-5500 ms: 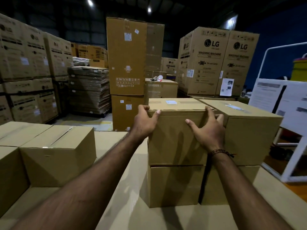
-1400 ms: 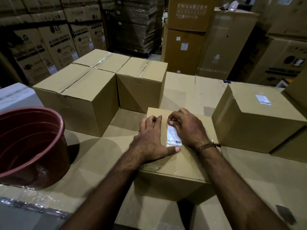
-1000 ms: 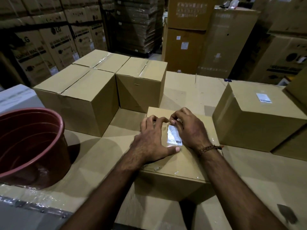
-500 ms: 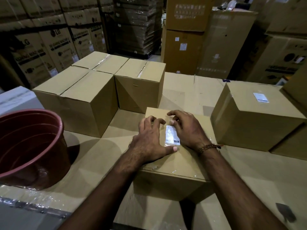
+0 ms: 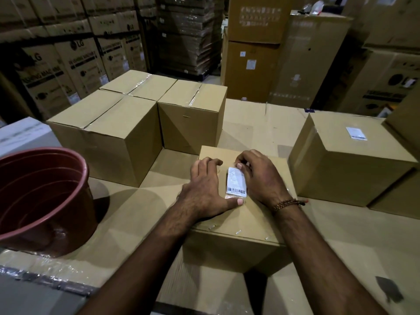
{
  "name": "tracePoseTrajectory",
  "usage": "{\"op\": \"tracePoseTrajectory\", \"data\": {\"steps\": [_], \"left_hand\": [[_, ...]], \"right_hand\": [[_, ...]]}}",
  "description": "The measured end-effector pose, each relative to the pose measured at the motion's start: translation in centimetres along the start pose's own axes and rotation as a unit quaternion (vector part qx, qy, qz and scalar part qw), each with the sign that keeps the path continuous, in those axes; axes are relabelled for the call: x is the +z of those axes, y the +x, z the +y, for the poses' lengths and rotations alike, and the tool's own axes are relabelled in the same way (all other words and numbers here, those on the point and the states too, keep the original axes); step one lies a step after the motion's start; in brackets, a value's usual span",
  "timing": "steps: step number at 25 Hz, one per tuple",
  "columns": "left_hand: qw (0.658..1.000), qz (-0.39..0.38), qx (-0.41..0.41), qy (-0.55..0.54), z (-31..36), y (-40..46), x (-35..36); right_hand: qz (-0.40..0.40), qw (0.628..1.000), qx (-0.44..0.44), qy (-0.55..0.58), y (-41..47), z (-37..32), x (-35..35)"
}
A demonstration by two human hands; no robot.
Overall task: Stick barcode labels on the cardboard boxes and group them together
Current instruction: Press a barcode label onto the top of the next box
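Lying flat on the top of a low cardboard box [image 5: 245,214], a white barcode label [image 5: 236,183] is seen between two hands, its black bars printed along the near edge and small lines of text above them. The label is an upright rectangle, slightly tilted, with a clear margin showing at its near end. The left hand [image 5: 206,189] is laid on the box top beside the label, its fingers bent and its thumb stretched along the label's near edge; nothing is enclosed in its grip. The far corner of the label is touched by the curled fingertips of the right hand [image 5: 261,178]; whether that corner is pinched or only pressed cannot be told. A beaded bracelet [image 5: 287,203] is worn on the right wrist.

Three taped boxes without labels [image 5: 118,133] are counted to the left, set touching one another on the cardboard-covered surface [image 5: 261,123]. One box already bearing a white label [image 5: 350,160] is seen to the right, apart from the low box. Two labels are counted in all. One red-brown plastic bucket [image 5: 41,201] is stood at the left edge. Large printed cartons [image 5: 56,71] are stacked behind.
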State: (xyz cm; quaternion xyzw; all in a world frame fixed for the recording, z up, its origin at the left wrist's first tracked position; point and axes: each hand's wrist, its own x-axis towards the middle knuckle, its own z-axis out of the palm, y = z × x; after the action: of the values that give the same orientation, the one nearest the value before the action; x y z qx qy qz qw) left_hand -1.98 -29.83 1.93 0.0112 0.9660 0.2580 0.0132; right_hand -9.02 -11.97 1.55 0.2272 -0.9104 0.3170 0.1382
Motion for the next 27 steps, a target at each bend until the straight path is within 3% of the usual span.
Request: {"op": "tracePoseTrajectory", "data": {"steps": [6, 10, 18, 22, 27], "left_hand": [[1.0, -0.003, -0.009, 0.001, -0.1, 0.0, 0.0], [1.0, -0.005, -0.011, -0.005, -0.3, 0.0, -0.1], [1.0, -0.015, -0.003, -0.003, -0.4, -0.1, -0.2], [1.0, -0.016, -0.004, -0.008, -0.5, 0.0, -0.2], [0.999, -0.027, 0.02, -0.033, -0.9, -0.1, -0.5]], "right_hand": [[-0.059, 0.969, 0.142, 0.195, -0.9, -0.5, -1.8], [-0.119, 0.944, 0.198, 0.234, -2.1, -0.1, -3.1], [-0.102, 0.945, 0.229, 0.211, -2.8, -0.7, -2.6], [-0.147, 0.932, 0.207, 0.26, -3.6, -1.2, -3.3], [-0.171, 0.956, 0.174, 0.16, -3.3, -1.3, -3.3]]}}
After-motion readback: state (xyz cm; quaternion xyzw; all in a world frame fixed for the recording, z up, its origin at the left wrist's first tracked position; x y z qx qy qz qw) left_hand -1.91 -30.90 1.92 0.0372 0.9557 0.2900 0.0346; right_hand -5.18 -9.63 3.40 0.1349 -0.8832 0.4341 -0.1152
